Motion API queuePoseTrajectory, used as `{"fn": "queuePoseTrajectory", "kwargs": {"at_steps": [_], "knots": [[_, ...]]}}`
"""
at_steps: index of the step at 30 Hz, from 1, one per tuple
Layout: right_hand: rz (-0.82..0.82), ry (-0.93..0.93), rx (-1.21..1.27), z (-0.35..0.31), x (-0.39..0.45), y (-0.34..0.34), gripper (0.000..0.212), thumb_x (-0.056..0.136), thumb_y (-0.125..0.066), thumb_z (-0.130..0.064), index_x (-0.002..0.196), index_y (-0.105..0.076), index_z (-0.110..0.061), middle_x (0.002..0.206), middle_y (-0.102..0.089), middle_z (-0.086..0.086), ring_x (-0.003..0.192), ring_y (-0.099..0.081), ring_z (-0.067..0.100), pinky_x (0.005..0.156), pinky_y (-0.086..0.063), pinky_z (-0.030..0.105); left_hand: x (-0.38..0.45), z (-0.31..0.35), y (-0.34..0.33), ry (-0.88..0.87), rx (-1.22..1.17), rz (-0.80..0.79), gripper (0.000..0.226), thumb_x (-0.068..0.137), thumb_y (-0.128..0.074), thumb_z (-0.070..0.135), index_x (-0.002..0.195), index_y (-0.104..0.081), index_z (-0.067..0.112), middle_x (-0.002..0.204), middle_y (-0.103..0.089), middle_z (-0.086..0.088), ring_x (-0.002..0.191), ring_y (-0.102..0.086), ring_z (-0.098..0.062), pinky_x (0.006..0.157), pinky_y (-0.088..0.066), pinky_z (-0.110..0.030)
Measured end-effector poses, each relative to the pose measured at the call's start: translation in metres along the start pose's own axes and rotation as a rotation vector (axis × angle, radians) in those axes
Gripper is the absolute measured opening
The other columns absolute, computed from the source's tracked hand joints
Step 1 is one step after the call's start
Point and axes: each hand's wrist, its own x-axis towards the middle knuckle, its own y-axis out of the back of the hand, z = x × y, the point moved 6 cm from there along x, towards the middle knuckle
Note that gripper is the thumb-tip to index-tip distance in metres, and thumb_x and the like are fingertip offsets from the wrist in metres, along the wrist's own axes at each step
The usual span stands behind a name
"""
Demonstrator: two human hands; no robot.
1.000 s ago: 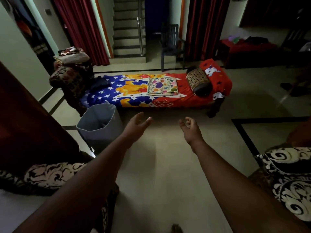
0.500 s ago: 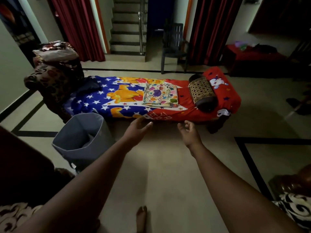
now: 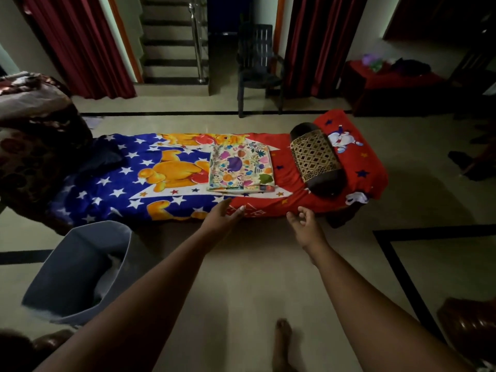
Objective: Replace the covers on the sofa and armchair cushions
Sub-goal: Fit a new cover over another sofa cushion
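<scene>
Head view looks down at two bare arms stretched out over the floor toward a low cot (image 3: 375, 167) with a bright cartoon sheet (image 3: 112, 183). On the sheet lies a folded flowery cover (image 3: 240, 163), flat and square, with its long side running from near to far. It sits in the middle of the cot, a little to the right.

Left hand (image 3: 221, 220) has its fingers straight and spread a bit, and it holds nothing. Its fingertips are near the near edge of the cot, just below the near left corner of the folded cover. Right hand (image 3: 304, 225) is empty too, with its fingers loosely bent and the palm turned up. It hangs in front of the cot's near edge, off to the right of the cover.

So the cover lies farther away than both hands, and a bit up from them. I think the left hand is the closer one, because it is almost under the cover's near edge. The right hand would have to go far and left to reach it.

A brown bolster pillow (image 3: 315, 159) lies across the cot just right of the cover, not touching it. A grey cloth basket (image 3: 77, 267) stands on the floor at the near left. A dark plastic chair (image 3: 259, 65) stands far back, near red curtains (image 3: 80, 44).
</scene>
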Motion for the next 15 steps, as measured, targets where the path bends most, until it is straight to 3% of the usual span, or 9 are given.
{"fn": "queuePoseTrajectory", "kwargs": {"at_steps": [4, 11, 15], "knots": [[-0.041, -0.010, -0.006, 0.002, 0.088, -0.003, 0.060, 0.095, -0.065, -0.043, 0.145, -0.042, -0.019, 0.147, -0.045, 0.010, 0.130, -0.048, 0.023, 0.104, -0.045, 0.039, 0.075, 0.016, -0.013, 0.005, 0.065, 0.046, 0.072, 0.094, -0.063, 0.049, 0.155, -0.033, 0.024, 0.148, -0.047, -0.012, 0.119, -0.058, -0.021, 0.079, -0.054, -0.028], [-0.132, -0.093, -0.023, -0.007, 0.228, -0.010, 0.057, 0.096, -0.065, -0.040, 0.144, -0.043, -0.018, 0.149, -0.045, 0.012, 0.132, -0.048, 0.026, 0.108, -0.044, 0.043, 0.193, 0.033, -0.016, 0.097, 0.142, 0.113, 0.073, 0.094, -0.064, 0.049, 0.155, -0.031, 0.026, 0.155, -0.041, -0.011, 0.119, -0.055, -0.018, 0.073, -0.052, -0.024], [-0.173, -0.100, -0.052, -0.022, 0.297, -0.035, 0.055, 0.096, -0.064, -0.040, 0.143, -0.044, -0.017, 0.146, -0.047, 0.010, 0.128, -0.049, 0.023, 0.106, -0.045, 0.041, 0.259, 0.029, -0.001, 0.145, 0.129, 0.131, 0.078, 0.090, -0.065, 0.055, 0.155, -0.031, 0.029, 0.153, -0.043, -0.012, 0.121, -0.059, -0.024, 0.089, -0.059, -0.043]]}}
